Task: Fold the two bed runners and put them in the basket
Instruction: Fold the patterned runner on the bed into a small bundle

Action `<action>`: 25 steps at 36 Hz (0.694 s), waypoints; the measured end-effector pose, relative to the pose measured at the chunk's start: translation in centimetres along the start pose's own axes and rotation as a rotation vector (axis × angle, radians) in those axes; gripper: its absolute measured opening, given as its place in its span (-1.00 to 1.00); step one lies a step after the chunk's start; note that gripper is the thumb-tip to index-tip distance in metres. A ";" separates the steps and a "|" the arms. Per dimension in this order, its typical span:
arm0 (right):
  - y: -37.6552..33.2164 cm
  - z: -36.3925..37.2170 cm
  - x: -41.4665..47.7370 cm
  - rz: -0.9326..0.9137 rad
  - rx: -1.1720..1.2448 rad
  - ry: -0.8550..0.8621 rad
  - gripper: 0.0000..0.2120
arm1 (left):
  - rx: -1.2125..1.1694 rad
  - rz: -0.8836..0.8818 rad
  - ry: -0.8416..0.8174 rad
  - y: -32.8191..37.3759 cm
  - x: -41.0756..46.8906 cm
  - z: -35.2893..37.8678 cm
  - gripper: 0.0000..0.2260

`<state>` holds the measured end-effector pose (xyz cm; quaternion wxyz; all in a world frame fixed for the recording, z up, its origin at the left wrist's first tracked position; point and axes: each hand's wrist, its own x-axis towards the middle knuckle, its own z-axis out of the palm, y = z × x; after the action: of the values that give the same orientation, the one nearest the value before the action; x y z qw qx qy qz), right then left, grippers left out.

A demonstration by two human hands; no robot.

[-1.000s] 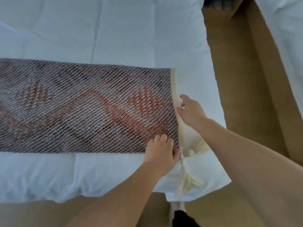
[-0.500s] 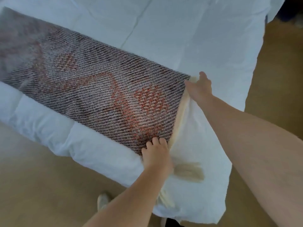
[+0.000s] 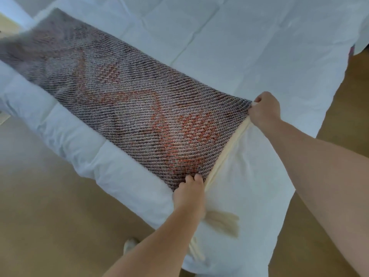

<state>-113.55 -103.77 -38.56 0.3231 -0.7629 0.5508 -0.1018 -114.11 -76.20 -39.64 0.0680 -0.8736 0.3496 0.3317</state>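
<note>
A woven bed runner [image 3: 127, 108], dark grey with an orange-red pattern and a cream underside, lies stretched across the white duvet [image 3: 249, 47] from the upper left to the near right. My left hand [image 3: 188, 193] grips its near corner at the bed's front edge. My right hand [image 3: 264, 109] is closed on its far corner, lifting that end a little so the cream lining shows. A cream tassel [image 3: 223, 221] hangs beside my left wrist. No second runner and no basket are in view.
The bed's corner [image 3: 229, 262] points toward me, with tan floor [image 3: 50, 216] to the left and at the right [image 3: 339, 96]. A shoe tip [image 3: 129, 243] shows below my left forearm. White furniture [image 3: 12, 13] stands at the top left.
My right hand slid from the middle of the runner's end edge up to its far corner and closed on it. My view swung left, so the runner now runs diagonally.
</note>
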 end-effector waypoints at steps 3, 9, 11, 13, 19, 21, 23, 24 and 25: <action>0.6 -1.2 -0.7 0.008 0.001 0.017 -0.88 | -0.012 0.045 0.003 0.5 -0.9 -0.9 -0.47; -2.4 -3.7 -2.4 -0.039 -0.012 -0.018 -0.91 | -0.057 0.044 0.027 -0.6 -4.2 -5.8 -0.68; -4.1 -5.1 -2.7 -0.040 -0.004 -0.038 -0.91 | -0.053 0.031 0.075 -1.8 -5.5 -8.1 -0.74; -5.9 -6.6 -3.3 -0.023 0.027 -0.071 -0.88 | -0.057 0.013 0.127 -3.2 -7.1 -10.4 -0.79; -12.4 -10.8 -5.7 0.016 0.146 -0.182 -0.72 | -0.109 -0.040 0.243 -7.7 -11.8 -16.9 -0.86; -14.7 -11.9 -6.5 0.034 0.194 -0.195 -0.75 | -0.104 -0.049 0.270 -9.2 -13.5 -19.0 -0.89; -17.1 -12.6 -7.4 0.045 0.230 -0.204 -0.75 | -0.127 -0.066 0.310 -10.9 -15.0 -20.9 -0.85; -18.2 -12.9 -7.7 0.046 0.248 -0.208 -0.74 | -0.144 -0.071 0.337 -11.7 -15.5 -21.7 -0.85; -19.5 -13.2 -8.1 0.039 0.269 -0.210 -0.73 | -0.163 -0.074 0.360 -12.7 -16.0 -22.5 -0.86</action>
<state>-108.16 -97.88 -14.98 0.4798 -0.7083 0.5102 -0.0880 -102.39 -65.60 -13.70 -0.0542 -0.9336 0.2957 0.1948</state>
